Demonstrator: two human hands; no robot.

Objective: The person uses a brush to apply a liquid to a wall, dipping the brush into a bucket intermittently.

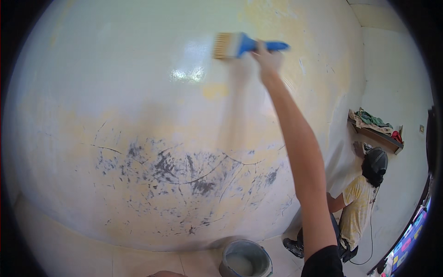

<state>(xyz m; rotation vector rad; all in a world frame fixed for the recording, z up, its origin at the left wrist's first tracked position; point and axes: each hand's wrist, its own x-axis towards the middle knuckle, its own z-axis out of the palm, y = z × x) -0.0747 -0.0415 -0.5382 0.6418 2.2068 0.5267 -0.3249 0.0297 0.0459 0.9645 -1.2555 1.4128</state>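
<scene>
My right hand (267, 57) is closed round the blue handle of a wide paintbrush (244, 45), its arm stretched up from the lower right. The pale bristles point left and are at the wall (115, 83); brush and hand are slightly blurred. Around the brush the wall is whitish and shiny, with yellow patches. Lower down it has dark scuffs, scraped spots and cracks. On the floor below stands a grey bucket (226, 265) with cloudy pale liquid in it. My left hand cannot be made out; only a sliver of skin shows at the lower edge.
To the right, a person (357, 207) in a yellow patterned shirt and dark cap is low down by the wall, a thin cord hanging behind. A wall shelf (380, 136) above holds folded cloths. Pale floor tiles (143, 261) run along the wall's foot. Colourful fabric lies at the far right.
</scene>
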